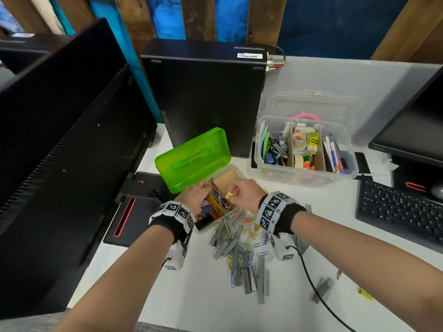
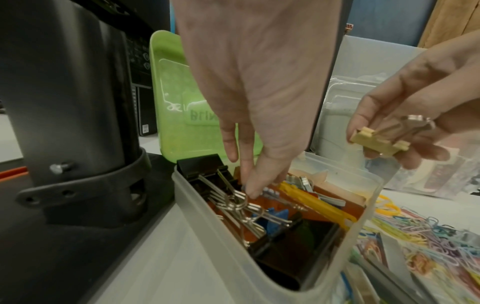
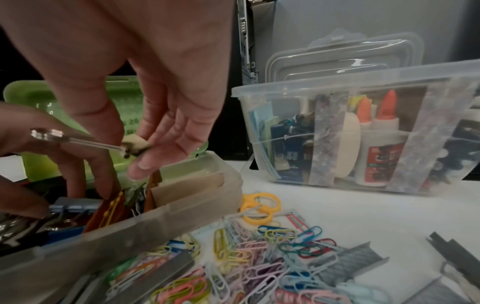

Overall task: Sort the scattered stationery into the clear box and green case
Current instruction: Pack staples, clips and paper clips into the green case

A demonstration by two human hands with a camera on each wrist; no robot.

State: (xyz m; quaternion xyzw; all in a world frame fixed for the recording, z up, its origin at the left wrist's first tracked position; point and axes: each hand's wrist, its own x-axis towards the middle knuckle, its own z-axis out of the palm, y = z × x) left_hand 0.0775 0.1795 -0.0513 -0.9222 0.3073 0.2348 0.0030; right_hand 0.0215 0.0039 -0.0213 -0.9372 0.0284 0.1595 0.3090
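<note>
Your left is walled off by the monitor (image 1: 60,144). PC tower (image 1: 206,99) blocks behind the green case (image 1: 194,159). Bare desk (image 1: 323,204) on your right.

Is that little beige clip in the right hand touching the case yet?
Apart. The left wrist view shows the beige clip, pinched by the right hand, held in the air above the case's rim.

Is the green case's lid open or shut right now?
Open: the green lid stands tipped back behind the case's tray, whose binder clips lie exposed.
</note>
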